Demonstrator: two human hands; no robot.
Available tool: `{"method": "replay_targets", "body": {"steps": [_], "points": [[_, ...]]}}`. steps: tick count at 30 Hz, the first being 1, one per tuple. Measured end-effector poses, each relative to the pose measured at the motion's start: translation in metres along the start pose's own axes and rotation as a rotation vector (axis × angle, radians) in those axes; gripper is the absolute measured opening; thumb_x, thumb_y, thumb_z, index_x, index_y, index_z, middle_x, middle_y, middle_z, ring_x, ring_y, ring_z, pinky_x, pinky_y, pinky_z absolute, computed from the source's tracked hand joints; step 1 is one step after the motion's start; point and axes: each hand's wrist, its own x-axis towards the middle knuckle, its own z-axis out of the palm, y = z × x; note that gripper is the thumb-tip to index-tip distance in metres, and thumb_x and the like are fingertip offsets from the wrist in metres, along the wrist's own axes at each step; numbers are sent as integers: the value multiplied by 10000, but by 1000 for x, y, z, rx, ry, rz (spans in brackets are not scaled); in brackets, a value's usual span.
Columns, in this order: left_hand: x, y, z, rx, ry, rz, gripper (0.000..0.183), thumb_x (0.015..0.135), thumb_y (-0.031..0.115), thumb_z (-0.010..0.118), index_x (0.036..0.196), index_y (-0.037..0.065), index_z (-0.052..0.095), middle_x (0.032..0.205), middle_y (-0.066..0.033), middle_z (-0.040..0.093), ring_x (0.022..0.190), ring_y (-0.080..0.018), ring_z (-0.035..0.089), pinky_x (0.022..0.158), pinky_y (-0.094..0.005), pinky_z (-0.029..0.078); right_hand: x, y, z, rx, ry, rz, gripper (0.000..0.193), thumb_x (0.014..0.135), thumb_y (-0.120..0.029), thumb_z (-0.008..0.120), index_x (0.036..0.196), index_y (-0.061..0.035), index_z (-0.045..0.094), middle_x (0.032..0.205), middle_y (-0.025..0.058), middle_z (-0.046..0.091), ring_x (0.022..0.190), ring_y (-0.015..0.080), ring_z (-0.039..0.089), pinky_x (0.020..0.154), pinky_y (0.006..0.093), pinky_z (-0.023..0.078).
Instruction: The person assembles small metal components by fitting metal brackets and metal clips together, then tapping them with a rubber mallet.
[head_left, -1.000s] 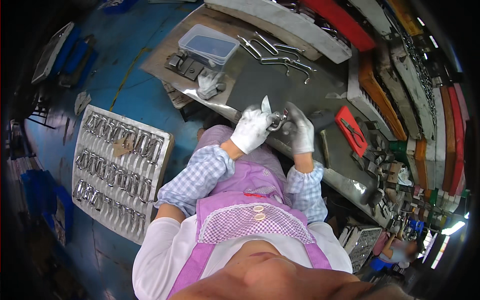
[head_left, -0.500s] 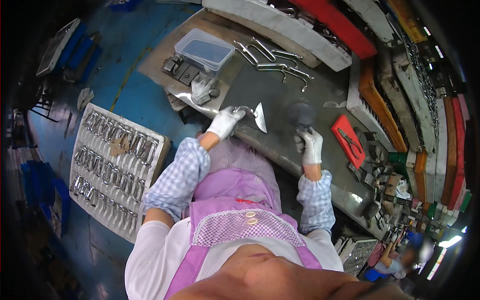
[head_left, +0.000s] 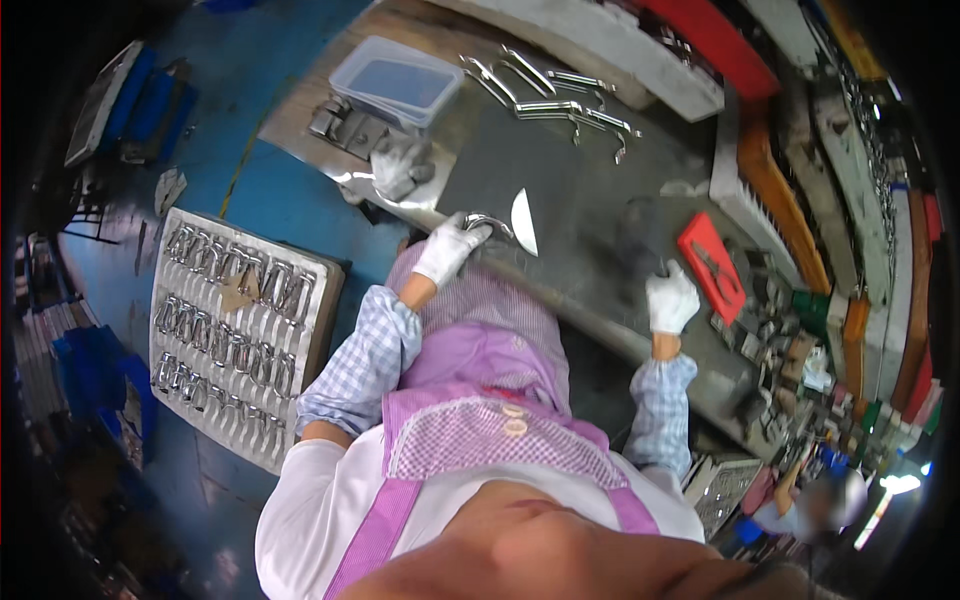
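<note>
I have my left grip (head_left: 447,250) closed around a shiny curved metal piece (head_left: 524,225), its pale crescent end to the right, by the near edge of the table (head_left: 580,245). My right grip (head_left: 672,300) is curled near the red tray (head_left: 736,302); a dark object (head_left: 637,230) just beyond it is blurred, so I can't tell whether I'm holding it. Bent metal rods (head_left: 549,109) lie farther off.

Open bench (head_left: 580,222) right of blade (head_left: 524,224), red tray (head_left: 703,230) blocking beyond
</note>
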Motion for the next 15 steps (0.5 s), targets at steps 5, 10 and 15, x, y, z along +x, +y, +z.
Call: {"method": "replay_targets", "body": {"steps": [5, 10, 15], "points": [[-30, 1, 7, -137, -143, 128, 400, 941, 368, 607, 1086, -5, 616, 814, -19, 606, 734, -84, 549, 687, -254, 461, -13, -135, -11, 312, 224, -287, 308, 782, -274, 708, 1060, -144, 678, 862, 45, 680, 931, 241, 654, 779, 423, 511], [-21, -18, 17, -469, 161, 38, 436, 997, 344, 480, 1011, -36, 692, 819, -35, 628, 697, -93, 536, 673, -236, 439, -17, -194, 47, 519, -113, -167, 373, 814, -266, 691, 1138, -91, 634, 753, 117, 674, 694, 285, 675, 627, 408, 520], [-31, -32, 19, -528, 242, 199, 280, 967, 185, 485, 929, -17, 674, 663, 14, 534, 560, -51, 484, 497, -200, 363, -46, -190, -34, 1353, -703, 81, 466, 852, -171, 648, 1295, -75, 540, 795, 184, 691, 751, 340, 701, 649, 403, 551]]}}
